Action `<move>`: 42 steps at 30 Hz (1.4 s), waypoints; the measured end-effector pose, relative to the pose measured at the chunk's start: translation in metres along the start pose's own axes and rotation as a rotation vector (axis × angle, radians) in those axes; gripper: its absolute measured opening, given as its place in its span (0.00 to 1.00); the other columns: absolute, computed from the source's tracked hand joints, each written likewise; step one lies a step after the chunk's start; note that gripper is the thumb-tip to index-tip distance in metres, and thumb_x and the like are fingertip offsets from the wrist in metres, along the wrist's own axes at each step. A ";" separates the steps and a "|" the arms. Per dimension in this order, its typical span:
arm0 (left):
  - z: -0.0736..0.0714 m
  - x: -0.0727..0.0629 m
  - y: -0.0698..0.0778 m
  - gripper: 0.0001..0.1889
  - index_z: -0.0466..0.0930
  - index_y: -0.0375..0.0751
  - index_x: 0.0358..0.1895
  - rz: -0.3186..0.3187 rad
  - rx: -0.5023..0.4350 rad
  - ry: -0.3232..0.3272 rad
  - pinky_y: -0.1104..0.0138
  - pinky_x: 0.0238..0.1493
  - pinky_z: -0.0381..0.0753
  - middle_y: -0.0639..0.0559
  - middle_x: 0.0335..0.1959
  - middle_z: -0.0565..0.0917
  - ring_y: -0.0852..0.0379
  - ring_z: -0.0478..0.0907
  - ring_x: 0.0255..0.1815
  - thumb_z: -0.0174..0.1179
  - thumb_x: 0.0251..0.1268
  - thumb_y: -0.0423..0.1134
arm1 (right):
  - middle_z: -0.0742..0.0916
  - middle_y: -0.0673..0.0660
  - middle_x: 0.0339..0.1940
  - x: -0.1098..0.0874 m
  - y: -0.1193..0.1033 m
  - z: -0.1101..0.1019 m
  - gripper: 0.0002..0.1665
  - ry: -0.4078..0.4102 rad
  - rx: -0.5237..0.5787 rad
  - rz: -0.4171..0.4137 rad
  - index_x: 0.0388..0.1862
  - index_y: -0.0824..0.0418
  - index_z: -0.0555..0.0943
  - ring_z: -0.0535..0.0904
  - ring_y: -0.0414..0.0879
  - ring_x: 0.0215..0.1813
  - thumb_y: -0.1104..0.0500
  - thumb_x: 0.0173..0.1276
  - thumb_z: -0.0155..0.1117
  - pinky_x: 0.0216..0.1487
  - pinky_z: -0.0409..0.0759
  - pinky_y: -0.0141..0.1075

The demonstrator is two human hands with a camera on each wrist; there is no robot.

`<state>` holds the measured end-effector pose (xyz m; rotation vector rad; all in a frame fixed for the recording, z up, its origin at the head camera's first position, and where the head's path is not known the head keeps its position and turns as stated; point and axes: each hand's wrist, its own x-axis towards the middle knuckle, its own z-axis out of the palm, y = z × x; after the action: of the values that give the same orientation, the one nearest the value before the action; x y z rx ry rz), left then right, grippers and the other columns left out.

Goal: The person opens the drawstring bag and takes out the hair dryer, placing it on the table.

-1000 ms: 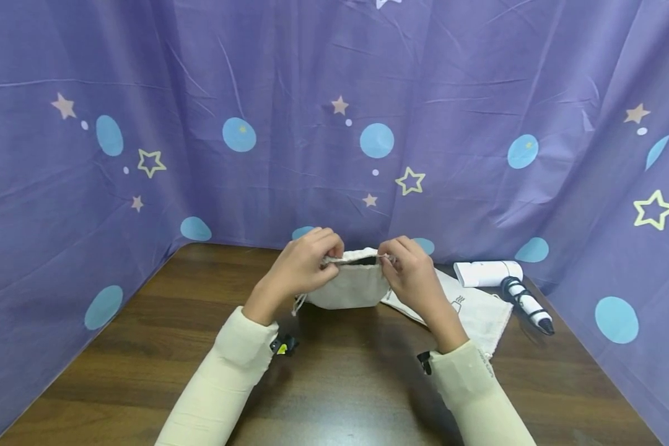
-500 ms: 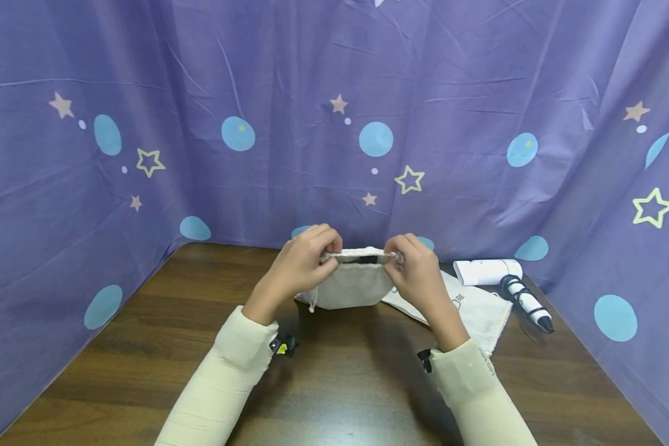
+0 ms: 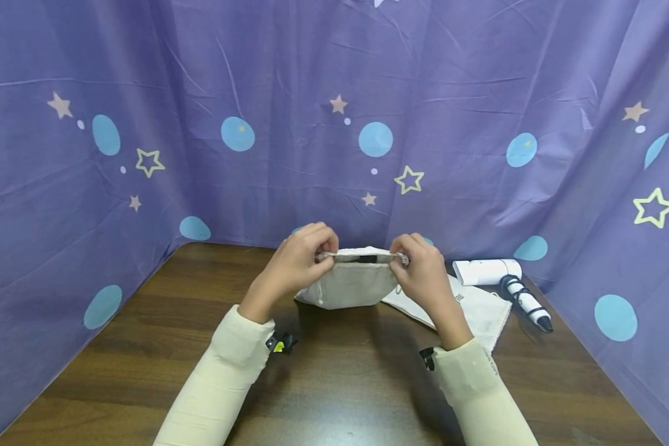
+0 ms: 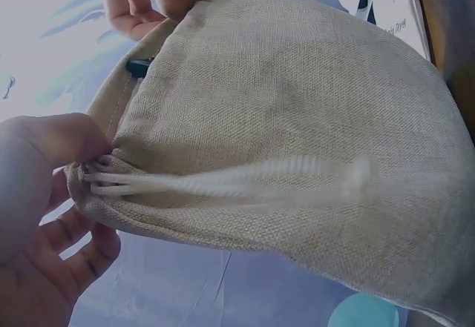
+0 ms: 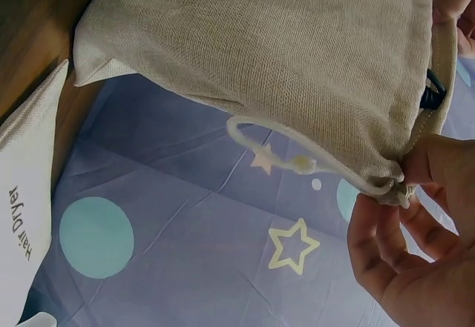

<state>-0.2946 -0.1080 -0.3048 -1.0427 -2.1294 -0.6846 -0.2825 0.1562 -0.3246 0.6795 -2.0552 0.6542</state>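
Observation:
A beige cloth drawstring bag (image 3: 354, 286) stands on the table with its mouth partly spread. My left hand (image 3: 301, 257) pinches one corner of the rim, and my right hand (image 3: 420, 266) pinches the opposite corner. In the left wrist view, a white drawstring (image 4: 245, 177) hangs blurred along the bag from the left fingers. The right wrist view has another loop of drawstring (image 5: 260, 123) by the right fingertips. A dark item (image 5: 433, 93) shows just inside the mouth; most of it is hidden by the cloth.
To the right lies a flat white cloth bag (image 3: 482, 313), lettered "Hair Dryer" in the right wrist view. Behind it are a white cylindrical piece (image 3: 487, 272) and a white handle wrapped in black cord (image 3: 526, 303). A purple curtain (image 3: 312, 124) surrounds the brown table (image 3: 334, 384).
My hands have moved apart, the right one to the right, stretching the bag's rim wider. The drawstring at the left has swung inward across the bag's front.

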 end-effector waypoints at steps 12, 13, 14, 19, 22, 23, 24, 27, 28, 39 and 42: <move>-0.013 -0.003 -0.006 0.11 0.76 0.47 0.31 -0.069 -0.022 -0.037 0.64 0.34 0.71 0.56 0.28 0.74 0.59 0.70 0.34 0.58 0.49 0.26 | 0.81 0.55 0.28 0.000 0.008 -0.007 0.13 -0.009 0.000 0.054 0.30 0.59 0.80 0.77 0.50 0.31 0.74 0.49 0.66 0.33 0.75 0.45; -0.013 -0.003 -0.007 0.10 0.76 0.47 0.31 -0.066 -0.024 -0.037 0.64 0.34 0.71 0.56 0.28 0.75 0.59 0.70 0.33 0.58 0.49 0.26 | 0.81 0.55 0.29 0.000 0.008 -0.008 0.13 -0.013 0.001 0.049 0.30 0.59 0.80 0.77 0.50 0.31 0.74 0.50 0.66 0.34 0.75 0.45; -0.013 -0.003 -0.008 0.10 0.76 0.46 0.31 -0.062 -0.031 -0.038 0.64 0.34 0.71 0.56 0.28 0.74 0.59 0.71 0.33 0.58 0.49 0.25 | 0.82 0.55 0.29 0.000 0.008 -0.008 0.13 -0.018 0.004 0.046 0.30 0.60 0.80 0.77 0.50 0.31 0.74 0.50 0.66 0.34 0.76 0.45; -0.013 -0.003 -0.013 0.09 0.76 0.44 0.30 -0.021 -0.069 -0.026 0.65 0.34 0.72 0.54 0.27 0.75 0.58 0.71 0.32 0.57 0.48 0.25 | 0.82 0.55 0.30 0.001 0.009 -0.011 0.14 -0.055 -0.001 0.052 0.32 0.59 0.80 0.78 0.50 0.32 0.75 0.49 0.66 0.35 0.76 0.44; -0.014 -0.003 -0.015 0.09 0.76 0.43 0.30 -0.004 -0.095 -0.020 0.66 0.34 0.72 0.51 0.27 0.76 0.58 0.72 0.31 0.56 0.47 0.25 | 0.82 0.55 0.30 0.000 0.011 -0.014 0.15 -0.089 0.014 0.069 0.32 0.59 0.81 0.77 0.48 0.32 0.75 0.49 0.67 0.34 0.76 0.43; -0.015 -0.003 -0.016 0.08 0.76 0.43 0.30 -0.003 -0.105 -0.019 0.66 0.34 0.72 0.50 0.28 0.77 0.57 0.72 0.31 0.55 0.47 0.26 | 0.82 0.55 0.30 0.000 0.012 -0.015 0.15 -0.100 0.023 0.069 0.32 0.59 0.81 0.77 0.48 0.32 0.76 0.49 0.66 0.34 0.76 0.43; -0.015 -0.003 -0.017 0.08 0.76 0.42 0.30 -0.003 -0.113 -0.019 0.66 0.33 0.72 0.49 0.28 0.77 0.57 0.72 0.31 0.55 0.47 0.26 | 0.82 0.55 0.30 0.000 0.012 -0.016 0.15 -0.109 0.035 0.068 0.33 0.60 0.81 0.77 0.48 0.32 0.76 0.49 0.67 0.34 0.77 0.42; -0.017 -0.004 -0.018 0.08 0.76 0.42 0.30 -0.008 -0.128 -0.019 0.66 0.33 0.72 0.48 0.28 0.77 0.57 0.72 0.31 0.54 0.47 0.26 | 0.81 0.55 0.30 0.001 0.015 -0.018 0.16 -0.131 0.069 0.044 0.33 0.60 0.81 0.77 0.47 0.32 0.78 0.50 0.67 0.33 0.77 0.40; -0.018 -0.004 -0.019 0.08 0.76 0.42 0.30 -0.012 -0.133 -0.017 0.66 0.33 0.72 0.48 0.28 0.77 0.57 0.72 0.31 0.54 0.47 0.26 | 0.81 0.54 0.29 0.001 0.016 -0.019 0.16 -0.136 0.078 0.036 0.33 0.60 0.81 0.77 0.46 0.32 0.78 0.50 0.67 0.33 0.77 0.40; -0.019 -0.005 -0.020 0.10 0.76 0.43 0.29 -0.014 -0.143 -0.038 0.67 0.31 0.71 0.53 0.27 0.74 0.58 0.71 0.30 0.55 0.46 0.23 | 0.79 0.52 0.30 0.000 0.024 -0.021 0.19 -0.176 0.144 -0.028 0.35 0.59 0.81 0.76 0.43 0.33 0.81 0.52 0.62 0.33 0.79 0.39; -0.018 -0.005 -0.021 0.11 0.76 0.43 0.29 -0.012 -0.141 -0.045 0.67 0.31 0.71 0.55 0.27 0.74 0.58 0.71 0.29 0.56 0.45 0.22 | 0.79 0.51 0.31 -0.001 0.028 -0.020 0.21 -0.194 0.172 -0.055 0.37 0.58 0.82 0.77 0.43 0.36 0.81 0.54 0.60 0.35 0.81 0.41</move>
<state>-0.3034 -0.1345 -0.3003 -1.1298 -2.1522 -0.8342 -0.2894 0.1896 -0.3212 0.9273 -2.1652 0.7649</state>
